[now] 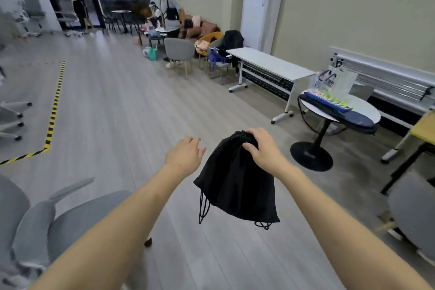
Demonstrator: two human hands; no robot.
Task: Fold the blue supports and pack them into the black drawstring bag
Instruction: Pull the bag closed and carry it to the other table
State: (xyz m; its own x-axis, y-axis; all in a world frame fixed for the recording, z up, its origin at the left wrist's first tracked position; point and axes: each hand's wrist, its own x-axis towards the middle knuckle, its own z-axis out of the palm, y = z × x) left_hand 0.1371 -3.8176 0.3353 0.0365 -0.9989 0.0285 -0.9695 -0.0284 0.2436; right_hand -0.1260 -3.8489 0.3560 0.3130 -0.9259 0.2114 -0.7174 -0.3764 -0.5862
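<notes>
Black drawstring bag (235,181): hangs in the air over the floor (113,101), its mouth cinched at the top; the cloth bulges, but its contents cannot be seen.
Cords (203,207): loops dangle from the bag's lower corners.
Right hand (261,148): closed over the gathered top of the bag, holding it up.
Left hand (186,154): just left of the bag, fingers loosely spread and holding nothing, not touching the cloth.
Round tabletop (369,108), far right: carries a clear plastic bag (334,82) and a dark blue flat item (341,113); what that item is cannot be made out.
Grey chair (47,226), near left: cut off by the frame edge.
</notes>
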